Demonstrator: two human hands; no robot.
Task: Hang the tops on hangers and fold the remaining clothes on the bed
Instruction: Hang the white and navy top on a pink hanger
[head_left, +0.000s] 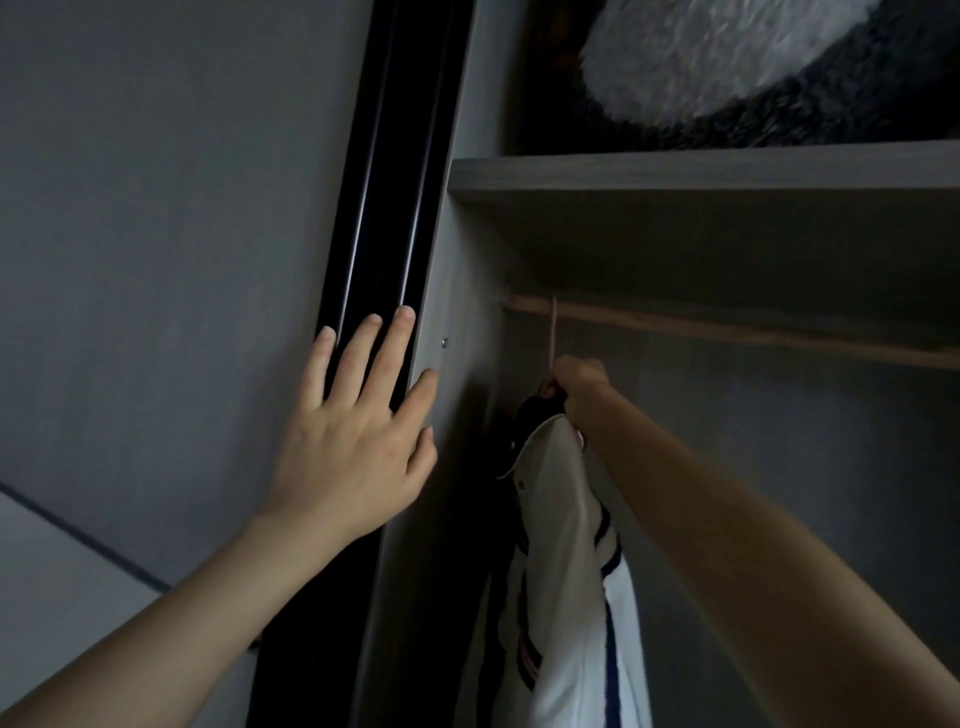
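The right grip (579, 382) was closed round the neck of a pink hanger (554, 332), whose hook reached up to the rod (753, 327) at its far left end, close to the wardrobe's side panel (460, 291). The white top (561, 545) with dark stripes hung from that hanger, just below the fist. The left grip (353, 457) lay open and flat, fingers straight, across the black door track (374, 208) and the panel's edge, apparently as a brace. To finish the step well, the hook probably needed to sit fully over the rod before the fingers let go, with the top left to hang straight rather than bunched against the panel; a gentle release would keep the shoulders from slipping off. It was too dim to tell whether the hook was already seated. The fist and forearm covered the hanger's shoulders and the collar, the top's lower part ran out of frame, and the bed was not in view. A fluffy grey-and-white thing (727, 62) on the shelf (675, 171) could not be identified.
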